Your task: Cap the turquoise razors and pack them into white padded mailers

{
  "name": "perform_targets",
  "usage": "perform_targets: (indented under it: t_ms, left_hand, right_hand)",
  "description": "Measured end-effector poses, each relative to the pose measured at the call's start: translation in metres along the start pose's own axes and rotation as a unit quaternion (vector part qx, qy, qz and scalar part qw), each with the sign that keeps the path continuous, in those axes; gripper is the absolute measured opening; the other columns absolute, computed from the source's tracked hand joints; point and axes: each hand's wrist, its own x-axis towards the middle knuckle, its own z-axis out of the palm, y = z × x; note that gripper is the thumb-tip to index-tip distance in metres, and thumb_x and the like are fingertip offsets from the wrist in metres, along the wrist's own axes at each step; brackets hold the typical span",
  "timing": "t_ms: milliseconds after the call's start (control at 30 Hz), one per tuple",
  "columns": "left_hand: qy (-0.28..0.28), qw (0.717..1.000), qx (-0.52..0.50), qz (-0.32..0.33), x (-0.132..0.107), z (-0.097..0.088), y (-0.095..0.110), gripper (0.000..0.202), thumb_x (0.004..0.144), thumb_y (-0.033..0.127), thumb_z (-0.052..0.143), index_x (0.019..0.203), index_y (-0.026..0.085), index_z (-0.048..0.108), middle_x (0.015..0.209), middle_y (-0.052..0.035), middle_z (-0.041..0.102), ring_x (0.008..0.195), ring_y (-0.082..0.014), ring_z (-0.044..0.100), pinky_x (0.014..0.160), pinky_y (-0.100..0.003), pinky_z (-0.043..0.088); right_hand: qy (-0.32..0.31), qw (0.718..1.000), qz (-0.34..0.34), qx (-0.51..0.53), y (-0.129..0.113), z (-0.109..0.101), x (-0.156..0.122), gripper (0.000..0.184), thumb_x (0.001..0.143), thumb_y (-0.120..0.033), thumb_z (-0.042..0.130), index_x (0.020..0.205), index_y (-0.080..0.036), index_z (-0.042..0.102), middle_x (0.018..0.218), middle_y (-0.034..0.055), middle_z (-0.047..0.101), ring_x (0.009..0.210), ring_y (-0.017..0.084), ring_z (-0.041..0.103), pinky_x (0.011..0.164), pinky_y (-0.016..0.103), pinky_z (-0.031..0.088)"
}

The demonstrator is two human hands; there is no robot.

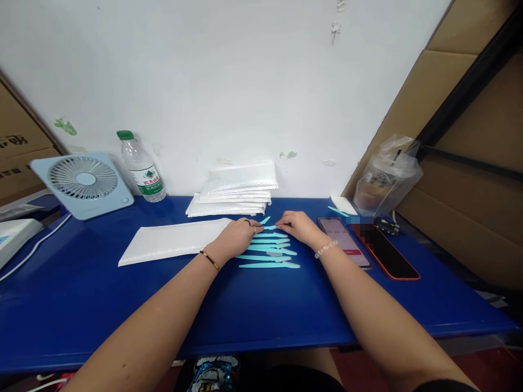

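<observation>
Fingers of the left hand [242, 237] and right hand [299, 226], nearly closed, seem to pinch a turquoise stick [269, 227] by its ends, toward the back edge of the blue table [81, 310]; any drag of the left hand could knock neighbouring sticks [263, 265] askew

A blue table [269, 316] touches a white wall [229, 81].

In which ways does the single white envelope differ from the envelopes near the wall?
The single envelope lies flat on the table, while the other envelopes form an uneven pile. The single envelope is beside the left hand; the pile sits farther back. Both are white.
</observation>
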Motion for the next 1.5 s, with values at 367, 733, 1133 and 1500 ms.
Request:
perform_targets:
  t_ms: [367, 733, 1133, 1500]
  left_hand:
    - [0.018, 1.000, -0.023, 0.004, 0.000, -0.002, -0.004, 0.051, 0.078, 0.005, 0.036, 0.117, 0.026, 0.061, 0.119, -0.0006, 0.062, 0.102, -0.0159, 0.058, 0.086, -0.027, 0.046]
    - [0.033, 0.996, -0.074, 0.020, -0.003, -0.001, -0.008, 0.051, 0.079, 0.000, 0.035, 0.111, 0.025, 0.065, 0.117, 0.0024, 0.063, 0.106, -0.0132, 0.057, 0.090, -0.025, 0.046]
    - [0.049, 0.997, -0.044, -0.027, 0.000, -0.005, 0.000, 0.061, 0.076, -0.002, 0.033, 0.126, 0.025, 0.053, 0.122, 0.0022, 0.061, 0.109, -0.0154, 0.054, 0.093, -0.027, 0.042]
    - [0.018, 0.993, 0.067, -0.097, -0.002, -0.006, 0.011, 0.045, 0.081, 0.007, 0.038, 0.115, 0.025, 0.061, 0.116, -0.0029, 0.063, 0.100, -0.0204, 0.055, 0.077, -0.032, 0.039]
  right_hand:
    - [-0.167, 0.981, -0.018, 0.096, -0.051, -0.019, -0.015, 0.007, 0.066, -0.023, 0.068, 0.073, -0.019, 0.069, 0.076, 0.0014, 0.063, 0.063, 0.012, 0.056, 0.054, 0.020, 0.041]
    - [0.029, 0.996, 0.068, -0.053, 0.002, -0.023, -0.013, 0.012, 0.077, -0.018, 0.056, 0.075, -0.019, 0.068, 0.077, 0.0035, 0.069, 0.069, 0.016, 0.061, 0.063, 0.025, 0.044]
    - [0.044, 0.993, 0.108, 0.007, 0.011, -0.004, -0.007, 0.017, 0.074, -0.032, 0.063, 0.084, -0.020, 0.070, 0.080, 0.0028, 0.068, 0.069, 0.015, 0.061, 0.063, 0.024, 0.046]
    - [0.031, 0.994, 0.103, 0.036, 0.015, -0.002, -0.005, 0.015, 0.076, -0.018, 0.060, 0.082, -0.022, 0.073, 0.083, 0.0019, 0.066, 0.071, 0.013, 0.059, 0.068, 0.024, 0.046]
